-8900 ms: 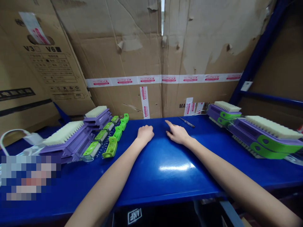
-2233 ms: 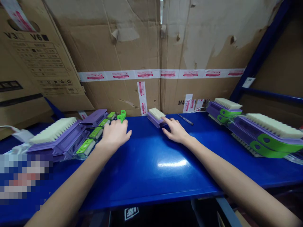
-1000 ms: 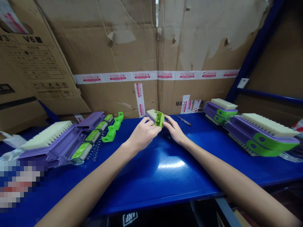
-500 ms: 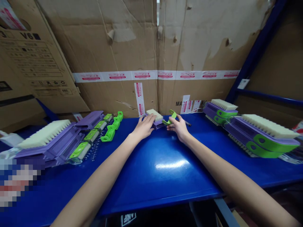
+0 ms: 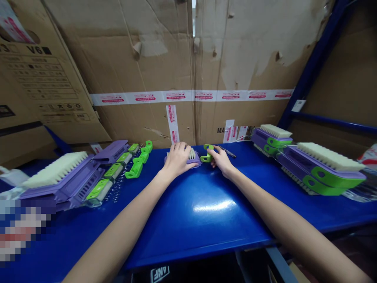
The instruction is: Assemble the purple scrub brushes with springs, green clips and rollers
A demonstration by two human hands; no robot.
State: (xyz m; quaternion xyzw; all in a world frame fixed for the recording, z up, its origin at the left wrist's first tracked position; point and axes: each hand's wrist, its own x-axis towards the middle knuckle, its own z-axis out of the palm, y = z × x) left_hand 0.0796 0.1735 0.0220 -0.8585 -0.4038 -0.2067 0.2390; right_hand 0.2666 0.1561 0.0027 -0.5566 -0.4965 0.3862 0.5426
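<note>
At the back middle of the blue table [image 5: 206, 220], a small purple brush with white bristles [image 5: 193, 156] lies under my left hand [image 5: 177, 159], whose fingers are curled over its top. Just to its right, my right hand [image 5: 221, 160] pinches a green plastic handle piece [image 5: 206, 155] and holds it against the brush's right end. Both hands are closed on their parts.
Left: a stack of purple brushes [image 5: 63, 176], green-and-clear pieces [image 5: 106, 182], loose green handles [image 5: 136, 166] and small springs. Right: brushes with green handles fitted [image 5: 312, 165]. A thin screwdriver [image 5: 226, 151] lies behind my right hand. Cardboard boxes [image 5: 165, 67] wall the back.
My left hand has gone from the brush's side onto its top. My right hand has lowered the green handle piece from a raised tilt to the brush's right end.
</note>
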